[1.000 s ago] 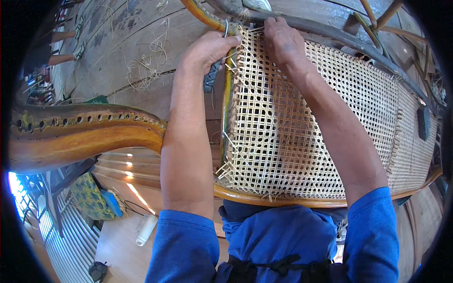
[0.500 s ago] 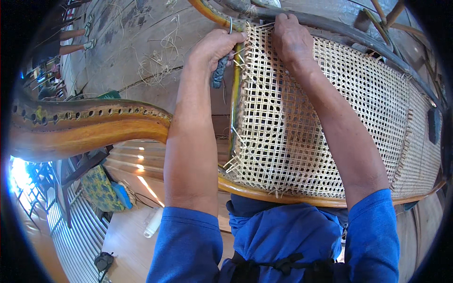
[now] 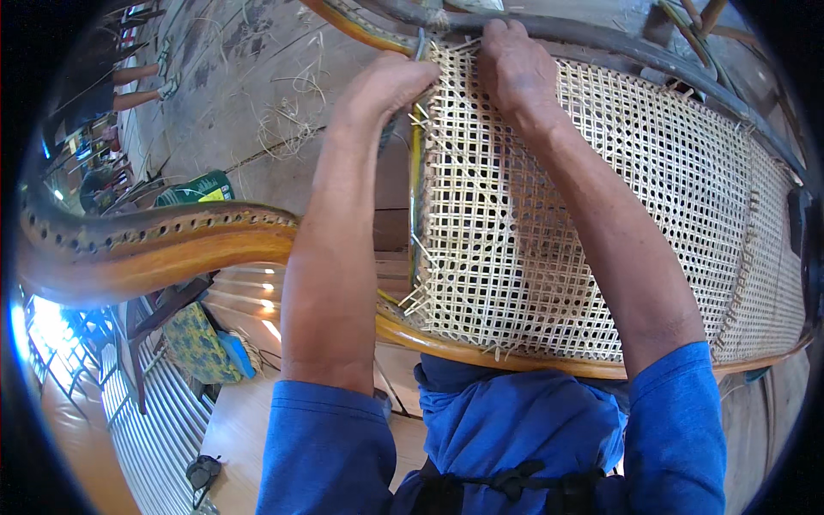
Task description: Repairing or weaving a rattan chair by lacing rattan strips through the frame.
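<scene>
A panel of woven cane [image 3: 489,257] lies in front of me inside a glossy wooden frame [image 3: 463,348]. My left hand [image 3: 390,86] is closed at the panel's far left corner, around a tool with a thin metal shaft [image 3: 421,45] and a dark wrapped handle [image 3: 388,133], mostly hidden behind the wrist. Loose cane ends stick out along the left edge beside it. My right hand [image 3: 519,73] is closed on the weave by the far rail, its fingertips turned away from view. I cannot make out what they pinch.
A curved wooden arm [image 3: 172,240] with a row of holes juts out at left. Cane scraps [image 3: 300,94] litter the floor beyond. A patterned cushion-like item [image 3: 202,343] lies at lower left. Another person's legs [image 3: 137,90] show at far left. A dark pole [image 3: 592,39] runs behind the panel.
The view has shifted slightly, moving the panel a little left. My left hand has turned, hiding more of the tool's handle. My right hand stays at the far edge.
</scene>
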`<state>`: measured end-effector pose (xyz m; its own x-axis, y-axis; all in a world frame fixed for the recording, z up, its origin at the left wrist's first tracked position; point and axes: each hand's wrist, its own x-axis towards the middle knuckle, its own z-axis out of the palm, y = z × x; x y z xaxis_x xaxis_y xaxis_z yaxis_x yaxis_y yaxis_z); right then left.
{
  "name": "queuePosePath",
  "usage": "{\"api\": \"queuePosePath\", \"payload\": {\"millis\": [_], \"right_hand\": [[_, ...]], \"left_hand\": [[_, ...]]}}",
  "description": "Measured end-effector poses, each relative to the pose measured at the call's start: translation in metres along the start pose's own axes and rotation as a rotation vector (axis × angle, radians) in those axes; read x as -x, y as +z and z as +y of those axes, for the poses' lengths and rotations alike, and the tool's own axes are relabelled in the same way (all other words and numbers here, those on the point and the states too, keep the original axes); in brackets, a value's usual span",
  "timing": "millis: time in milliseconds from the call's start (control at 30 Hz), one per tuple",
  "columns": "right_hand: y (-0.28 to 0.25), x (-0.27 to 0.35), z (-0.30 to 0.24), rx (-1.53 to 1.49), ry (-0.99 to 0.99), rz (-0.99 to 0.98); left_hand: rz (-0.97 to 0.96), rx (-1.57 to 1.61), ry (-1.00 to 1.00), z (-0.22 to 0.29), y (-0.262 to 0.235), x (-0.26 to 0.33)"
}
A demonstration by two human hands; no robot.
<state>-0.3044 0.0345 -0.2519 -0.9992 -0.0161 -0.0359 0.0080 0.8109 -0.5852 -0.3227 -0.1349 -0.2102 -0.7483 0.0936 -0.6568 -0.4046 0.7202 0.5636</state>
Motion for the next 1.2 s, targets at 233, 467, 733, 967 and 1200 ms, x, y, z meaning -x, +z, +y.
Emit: {"api": "queuePosePath", "payload": {"millis": [233, 467, 733, 967, 1200], "right_hand": [[-0.015, 0.002, 0.02, -0.439, 0.073, -0.029], [-0.01, 0.021, 0.014, -0.6, 0.099, 0.035], [-0.006, 0.03, 0.009, -0.435, -0.167, -0.173], [-0.008, 0.045, 0.0, -0.084, -0.408, -0.099], [-0.014, 0.018, -0.006, -0.448, 0.009, -0.138]], "left_hand": [[0.281, 0.541, 0.004, -0.019, 0.017, 0.021], [0.334, -0.02, 0.185, 0.01, 0.004, 0.025], [0.233, -0.305, 0.316, 0.005, 0.004, 0.0], [0.48, -0.261, 0.604, -0.005, 0.019, 0.004], [0.523, 0.545, 0.129, -0.014, 0.032, 0.016]]}}
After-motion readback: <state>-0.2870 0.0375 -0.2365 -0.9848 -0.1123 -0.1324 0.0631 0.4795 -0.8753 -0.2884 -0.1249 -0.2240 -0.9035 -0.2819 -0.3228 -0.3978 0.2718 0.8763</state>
